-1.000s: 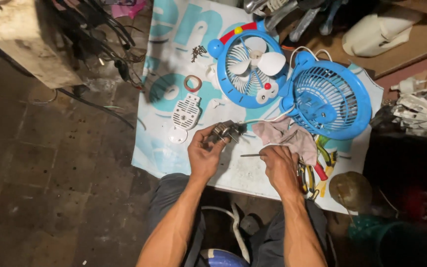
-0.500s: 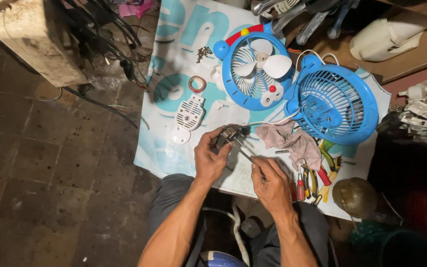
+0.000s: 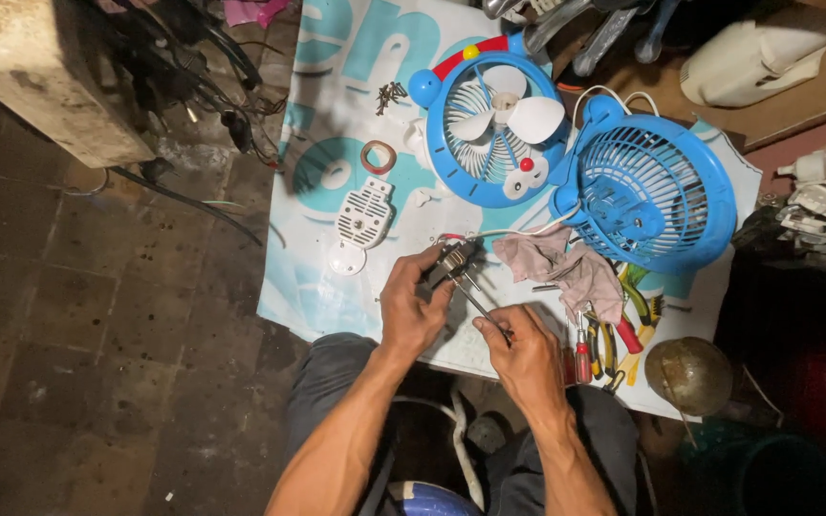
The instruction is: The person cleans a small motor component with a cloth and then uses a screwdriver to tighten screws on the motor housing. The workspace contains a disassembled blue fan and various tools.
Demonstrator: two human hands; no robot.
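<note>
Left hand (image 3: 413,311) grip closed on small motor (image 3: 451,263); right hand (image 3: 526,352) grip closed on screwdriver (image 3: 478,304), tip at the motor, near pink rag (image 3: 566,268).

Both forearms are bare from elbow to wrist, with no sleeves, watch, bracelet or gloves showing. The left hand (image 3: 413,308) and the right hand (image 3: 526,352) wear no rings that can be made out. The legs are covered by dark grey trousers (image 3: 329,377), creased at the knees.

bare mat (image 3: 322,287) left of hands, rag (image 3: 566,272), pliers (image 3: 623,330) crowd right
</note>
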